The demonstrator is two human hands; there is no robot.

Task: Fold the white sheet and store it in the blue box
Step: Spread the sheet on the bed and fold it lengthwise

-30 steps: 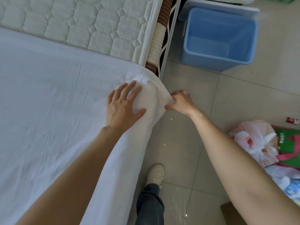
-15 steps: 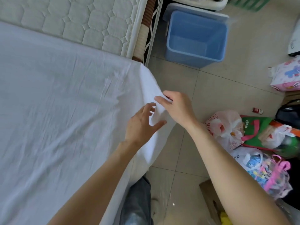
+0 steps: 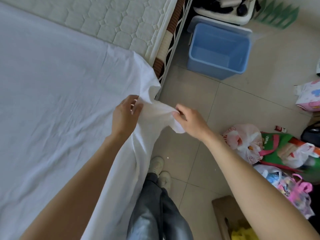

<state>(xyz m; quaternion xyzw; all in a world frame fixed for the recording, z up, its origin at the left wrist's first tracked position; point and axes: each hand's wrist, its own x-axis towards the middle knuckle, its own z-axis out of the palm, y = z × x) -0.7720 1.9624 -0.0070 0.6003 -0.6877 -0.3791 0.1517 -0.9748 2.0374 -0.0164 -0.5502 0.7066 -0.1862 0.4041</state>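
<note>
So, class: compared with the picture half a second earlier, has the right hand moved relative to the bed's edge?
Yes. The right hand, pinching the white sheet corner, has pulled outward, away from the bed's edge over the floor tiles.

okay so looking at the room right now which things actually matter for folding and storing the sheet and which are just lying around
For the job: white sheet, pinched by left hand and right hand; blue box; mattress.

Lying about: plastic bags, green bag, pink bag, cardboard box.
</note>
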